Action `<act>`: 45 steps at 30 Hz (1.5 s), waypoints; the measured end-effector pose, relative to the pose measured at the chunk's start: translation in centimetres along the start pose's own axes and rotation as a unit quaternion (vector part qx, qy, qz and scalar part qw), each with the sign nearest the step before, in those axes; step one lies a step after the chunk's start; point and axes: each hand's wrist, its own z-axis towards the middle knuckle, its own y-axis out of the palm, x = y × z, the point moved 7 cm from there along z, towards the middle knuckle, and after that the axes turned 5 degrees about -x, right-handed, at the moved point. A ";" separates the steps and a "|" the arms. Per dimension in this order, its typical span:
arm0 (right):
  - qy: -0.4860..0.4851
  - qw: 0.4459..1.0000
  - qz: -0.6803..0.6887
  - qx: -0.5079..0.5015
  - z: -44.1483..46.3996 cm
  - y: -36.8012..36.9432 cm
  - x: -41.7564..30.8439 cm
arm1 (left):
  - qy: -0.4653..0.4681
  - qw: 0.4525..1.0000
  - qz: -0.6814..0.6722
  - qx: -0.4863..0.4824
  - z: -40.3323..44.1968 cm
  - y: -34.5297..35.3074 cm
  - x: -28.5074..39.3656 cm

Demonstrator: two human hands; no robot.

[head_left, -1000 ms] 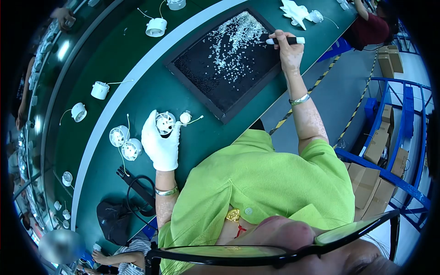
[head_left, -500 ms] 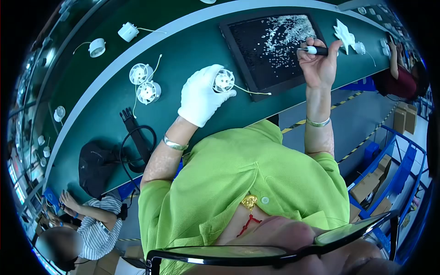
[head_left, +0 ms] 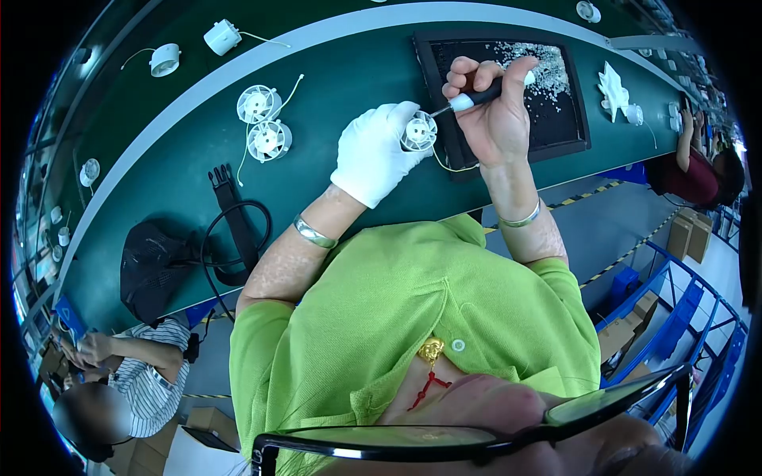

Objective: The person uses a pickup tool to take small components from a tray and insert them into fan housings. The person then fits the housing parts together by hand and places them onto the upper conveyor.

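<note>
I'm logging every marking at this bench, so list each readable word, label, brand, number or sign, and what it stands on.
No text is readable anywhere.
Screwdriver: no lettering can be made out.
Held white fan: any marking is too small to read.
Cardboard boxes: too small and blurred to tell.

Factory assy. area: green workbench [head_left: 333, 79] w/ white fan units [head_left: 268, 140], tray [head_left: 583, 131] of tiny pcs. [head_left: 549, 73], 2 co-workers [head_left: 157, 393].

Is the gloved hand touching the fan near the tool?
Touching: the head view shows the left hand gripping the white fan between thumb and fingers.
</note>
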 end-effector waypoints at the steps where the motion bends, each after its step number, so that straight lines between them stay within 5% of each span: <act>1: 0.013 0.999 0.041 -0.007 0.1 -0.2 0.6 | 0.002 1.000 -0.001 0.000 0.0 0.0 0.0; 5: 0.047 0.985 0.164 -0.024 0.5 -1.2 2.6 | 0.013 1.000 -0.001 -0.001 0.1 0.2 0.0; 30: -0.064 0.988 -0.054 -0.128 -0.9 0.7 3.6 | 0.036 0.999 0.000 0.013 0.2 0.2 0.0; 34: -0.206 0.888 -0.350 -0.215 -2.4 3.1 2.8 | 0.037 0.999 -0.025 -0.004 0.1 0.6 -0.5; 40: -0.159 0.879 -0.411 -0.183 -2.3 2.7 2.9 | 0.031 0.999 -0.025 -0.002 0.2 0.5 -0.4; 45: -0.113 0.923 -0.333 -0.152 -1.8 1.5 4.0 | 0.017 1.000 0.015 -0.014 0.1 0.5 -0.5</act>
